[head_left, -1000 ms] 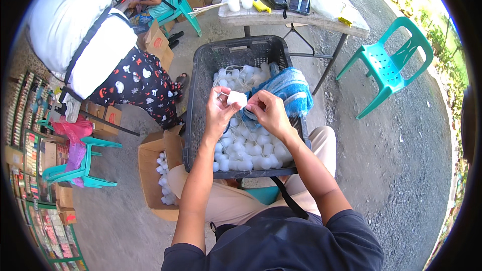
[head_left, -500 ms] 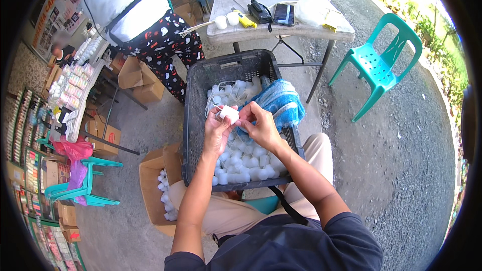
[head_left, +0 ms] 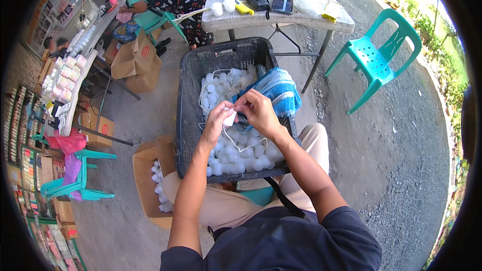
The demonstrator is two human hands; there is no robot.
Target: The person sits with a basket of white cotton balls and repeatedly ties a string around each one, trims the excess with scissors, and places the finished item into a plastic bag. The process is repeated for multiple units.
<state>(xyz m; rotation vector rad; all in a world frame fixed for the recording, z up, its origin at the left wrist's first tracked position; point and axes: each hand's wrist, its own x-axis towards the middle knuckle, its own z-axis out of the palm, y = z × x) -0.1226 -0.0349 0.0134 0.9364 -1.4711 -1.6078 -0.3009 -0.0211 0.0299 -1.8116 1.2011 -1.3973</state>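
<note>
Over a black plastic crate (head_left: 193, 90) that rests on my lap, both hands meet on one small white round piece (head_left: 230, 119). My left hand (head_left: 217, 123) pinches it from the left and my right hand (head_left: 257, 112) from the right. A thin white cord (head_left: 236, 143) hangs from it in a loop. The crate holds several similar white pieces (head_left: 241, 153) with white cords, and a blue cloth (head_left: 278, 88) lies along its right side.
A cardboard box (head_left: 145, 180) with several white pieces stands by my left knee. A folding table (head_left: 271, 15) with a phone, radio and cups is beyond the crate, a teal chair (head_left: 376, 60) to its right. People, boxes and shelves are on the left.
The view has shifted, so the crate and table sit lower and nearer. My hands stay together on the white piece, and the cord now hangs lower below it. The person at upper left moved further away.
</note>
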